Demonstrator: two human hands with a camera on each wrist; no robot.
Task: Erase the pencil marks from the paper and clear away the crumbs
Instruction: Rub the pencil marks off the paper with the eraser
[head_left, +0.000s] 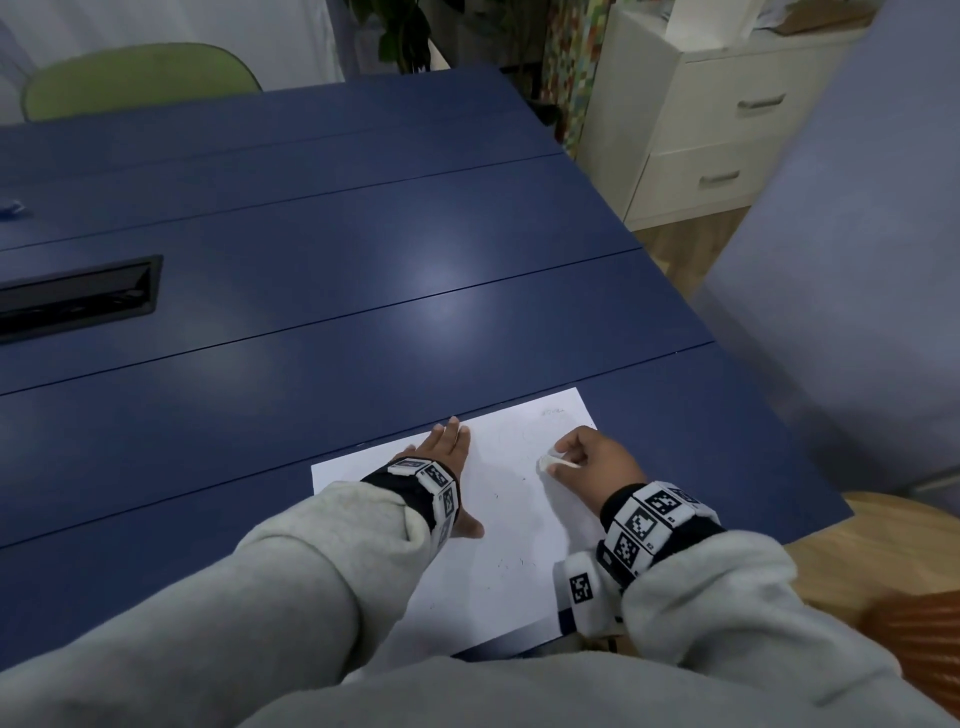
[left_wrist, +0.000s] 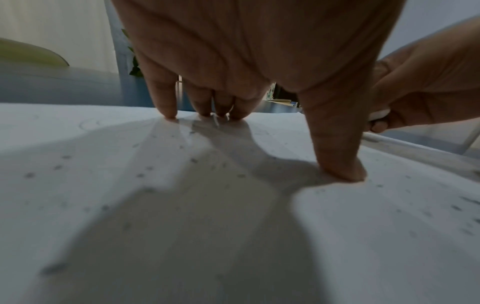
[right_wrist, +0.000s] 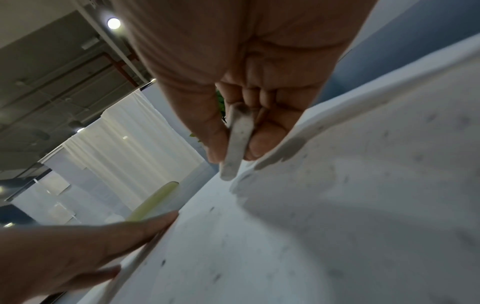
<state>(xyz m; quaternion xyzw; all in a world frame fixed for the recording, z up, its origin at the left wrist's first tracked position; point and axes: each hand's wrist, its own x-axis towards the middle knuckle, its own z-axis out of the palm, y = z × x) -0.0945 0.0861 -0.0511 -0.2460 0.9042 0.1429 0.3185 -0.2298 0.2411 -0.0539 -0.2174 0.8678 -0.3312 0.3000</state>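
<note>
One paper (head_left: 498, 525), one eraser (head_left: 551, 460) — blue table (head_left: 363, 291).
L hand (head_left: 448, 457) flat, fingers straight, pressing paper; R hand (head_left: 597, 457) pinches eraser w/ thumb + fingers — long axis slanting down to sheet, crumbs (left_wrist: 145, 170) scattered.

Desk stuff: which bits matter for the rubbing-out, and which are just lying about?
In use:
paper
eraser, pinched in right hand
crumbs
faint marks
left hand, pressing the paper

Lying about:
green chair
cable tray
drawers
plant
</note>
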